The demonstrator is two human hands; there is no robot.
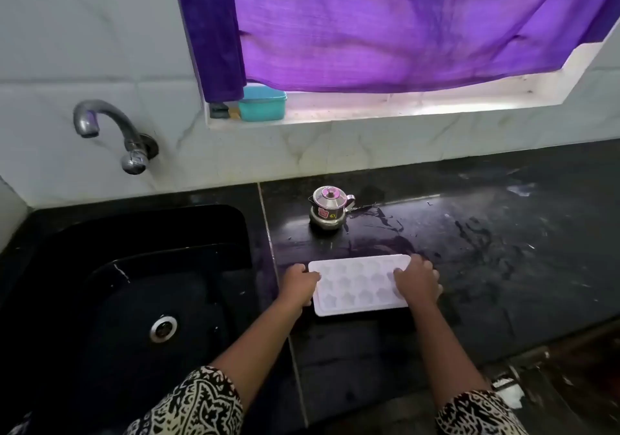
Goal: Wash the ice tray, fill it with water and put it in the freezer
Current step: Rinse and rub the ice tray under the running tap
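Head view. The white ice tray lay flat on the black counter, just past 6 o'clock from frame centre, its star-shaped cells facing up. Whether it rested on the stone or was lifted a hair off it could not be told. The left hand gripped the tray's short edge at 9 o'clock, fingers curled round the rim. The right hand gripped the opposite short edge at 3 o'clock, fingers folded over the rim and the outer cells. Both hands held the tray and nothing else. Patterned sleeves showed at the bottom of frame.

The black sink sat at 9 o'clock of the tray, just beside the left hand, with the drain near its middle. The tap was on the wall at 10 o'clock, well apart, with no water seen running. A small steel pot stood at 12 o'clock of the tray, near but apart. A teal box sat on the window ledge under the purple curtain. The counter looked wet and streaked at 1 to 3 o'clock.

Judgement: the wash step had barely begun, and the cells looked empty. To do it well, the tray should be kept level in the two-handed end grip, carried towards 9 o'clock over the sink rim, and brought under the spout before one hand was freed for the tap. The plastic was likely light and bendy, so hard squeezing would twist it.
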